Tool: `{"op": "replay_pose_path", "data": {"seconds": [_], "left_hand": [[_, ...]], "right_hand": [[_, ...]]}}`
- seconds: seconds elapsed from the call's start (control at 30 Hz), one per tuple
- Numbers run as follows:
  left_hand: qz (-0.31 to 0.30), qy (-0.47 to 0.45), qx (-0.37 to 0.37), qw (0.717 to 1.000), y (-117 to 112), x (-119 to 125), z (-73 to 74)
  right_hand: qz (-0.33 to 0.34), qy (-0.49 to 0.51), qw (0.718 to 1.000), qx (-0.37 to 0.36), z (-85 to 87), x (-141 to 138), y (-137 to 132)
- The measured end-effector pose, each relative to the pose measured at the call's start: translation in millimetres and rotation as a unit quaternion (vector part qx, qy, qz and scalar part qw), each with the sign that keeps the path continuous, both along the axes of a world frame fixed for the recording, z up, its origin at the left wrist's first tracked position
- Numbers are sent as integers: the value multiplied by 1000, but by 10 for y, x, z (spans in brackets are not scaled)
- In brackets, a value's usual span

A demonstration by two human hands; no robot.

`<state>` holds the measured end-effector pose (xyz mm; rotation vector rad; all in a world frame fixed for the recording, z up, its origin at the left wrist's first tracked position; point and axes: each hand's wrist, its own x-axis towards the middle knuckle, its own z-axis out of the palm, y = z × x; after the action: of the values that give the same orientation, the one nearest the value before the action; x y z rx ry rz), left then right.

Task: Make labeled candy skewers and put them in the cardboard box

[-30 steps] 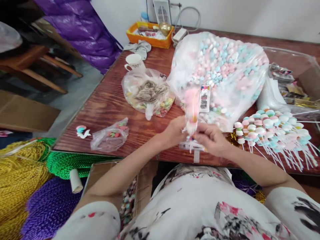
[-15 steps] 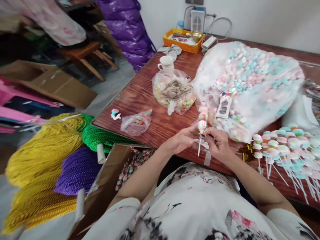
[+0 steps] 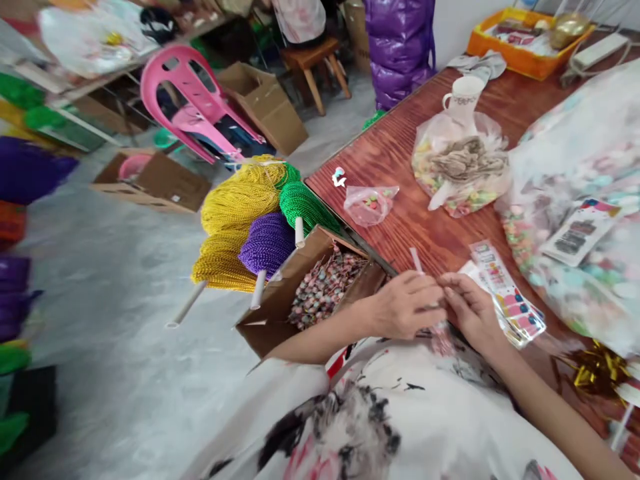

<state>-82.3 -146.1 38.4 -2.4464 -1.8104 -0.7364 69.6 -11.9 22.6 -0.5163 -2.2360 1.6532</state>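
Both hands meet at the table's front edge over a marshmallow lollipop [image 3: 442, 340] in clear wrapping. It hangs head down, its white stick [image 3: 416, 260] sticking up past the fingers. My left hand [image 3: 405, 303] is closed round it, and fingers cover its middle. My right hand [image 3: 467, 308] is closed too, thumb and fingertips pinched at the wrapping beside the left fingers; the exact grip is partly hidden. Just right of the hands lie printed packaging cards [image 3: 510, 293]. Below and left stands a cardboard box [image 3: 270, 320] holding many small wrapped candies [image 3: 325, 283].
A small bag [image 3: 371, 205], a candy bag [image 3: 460, 167] with a brown cloth and a mug [image 3: 464, 93] stand on the table. A large marshmallow bag [image 3: 575, 180] fills the right. Yellow bead strands [image 3: 240, 200] and a pink chair [image 3: 187, 100] are left.
The view has swung left, showing more floor. The lollipop has turned over: its stick pointed down before and now points up. My left hand has closed round it.
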Motion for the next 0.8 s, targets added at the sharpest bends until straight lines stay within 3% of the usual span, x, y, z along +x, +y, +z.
{"op": "replay_pose_path", "data": {"seconds": [0.07, 0.13, 0.2, 0.23, 0.27, 0.33, 0.4, 0.47, 0.53, 0.6, 0.7, 0.8], "left_hand": [[150, 24, -93, 984, -334, -180, 2], [273, 46, -234, 932, -619, -452, -22], [360, 110, -385, 843, -716, -751, -100], [394, 160, -412, 805, -671, -857, -146], [395, 192, -408, 801, -572, -904, -183], [313, 185, -351, 863, -256, -773, -191], [182, 144, -261, 937, 132, -390, -104], [40, 98, -186, 977, 530, 80, 18], [-48, 102, -161, 981, 891, 464, 98], [-82, 119, -136, 980, 1188, 668, 95], [-100, 147, -126, 976, 1496, 673, -54], [-124, 157, -120, 972, 1614, 526, -282]], "right_hand": [[-15, -8, 985, 170, 45, -2, -39], [-54, -25, 950, 306, 101, 96, 31], [-109, -32, 929, 351, 154, 304, 180], [-147, -33, 926, 347, 174, 440, 262], [-193, -34, 923, 332, 188, 586, 335], [-298, -34, 908, 292, 196, 870, 438], [-392, -30, 885, 249, 183, 1092, 470], [-445, -24, 866, 227, 162, 1227, 448], [-449, -28, 862, 233, 149, 1297, 400], [-420, -39, 869, 259, 143, 1353, 359], [-380, -76, 873, 296, 155, 1493, 355], [-399, -107, 851, 324, 222, 1717, 417]]}}
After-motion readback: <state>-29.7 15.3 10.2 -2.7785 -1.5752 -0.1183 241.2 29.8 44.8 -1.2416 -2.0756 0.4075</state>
